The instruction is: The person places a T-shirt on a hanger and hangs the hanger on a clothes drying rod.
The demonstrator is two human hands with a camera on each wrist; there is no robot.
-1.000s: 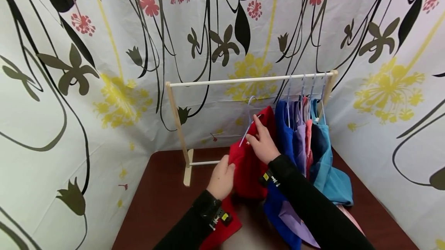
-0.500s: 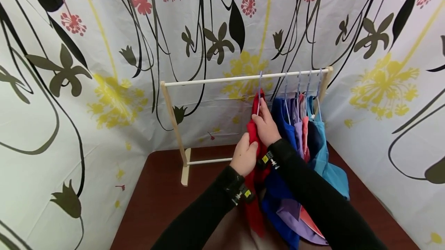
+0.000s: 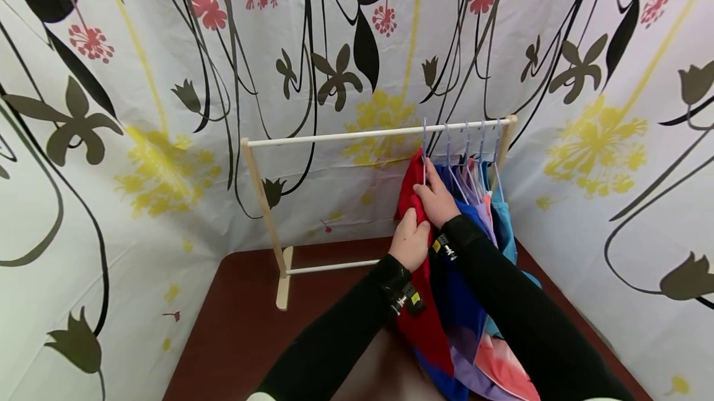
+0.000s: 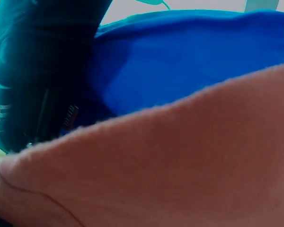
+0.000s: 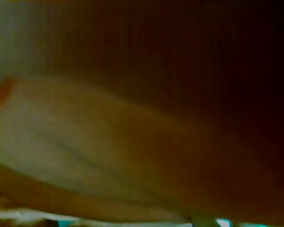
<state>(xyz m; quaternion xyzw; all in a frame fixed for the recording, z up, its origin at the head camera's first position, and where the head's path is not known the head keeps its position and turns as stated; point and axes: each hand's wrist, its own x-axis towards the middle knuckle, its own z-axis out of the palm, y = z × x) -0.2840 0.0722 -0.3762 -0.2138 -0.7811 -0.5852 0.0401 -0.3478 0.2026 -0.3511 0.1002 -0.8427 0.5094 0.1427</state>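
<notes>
A dark brown table (image 3: 234,326) stands boxed in by floral curtains (image 3: 139,110). At the wooden rack's (image 3: 262,202) three o'clock end hangs the red garment (image 3: 415,178); left hand (image 3: 409,243) and right hand (image 3: 437,199) both grip it, blue garment (image 3: 454,289) beside.

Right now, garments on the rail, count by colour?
Red garment: 1
Blue garment: 1
Purple garment: 1
Coral garment: 1
Teal garment: 1
Total: 5, all on the wooden rail
</notes>
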